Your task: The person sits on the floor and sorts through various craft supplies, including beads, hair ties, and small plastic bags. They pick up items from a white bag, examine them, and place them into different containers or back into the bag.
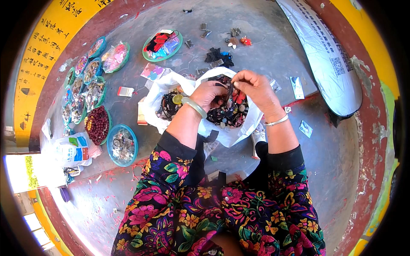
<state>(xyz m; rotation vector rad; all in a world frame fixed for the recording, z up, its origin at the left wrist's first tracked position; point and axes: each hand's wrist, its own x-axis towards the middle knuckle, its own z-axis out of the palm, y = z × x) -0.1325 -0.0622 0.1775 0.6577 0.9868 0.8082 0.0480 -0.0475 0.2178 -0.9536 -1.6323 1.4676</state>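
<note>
Two white bag openings, a left one and a right one, sit side by side on the floor in front of me. Tangled dark cords with small beads and pendants fill the right one. My left hand is over it, fingers closed around a dark cord. Just to its right, my right hand pinches the same dark strand between thumb and fingers. A red piece shows below the right fingers. In the left opening lie more dark cords and a yellowish round disc.
Several small baskets of trinkets stand at left, near dark red beads and a blue basket. A green tray with red and black items lies farther off. Black items are scattered beyond the bags. A long silver cover lies at right.
</note>
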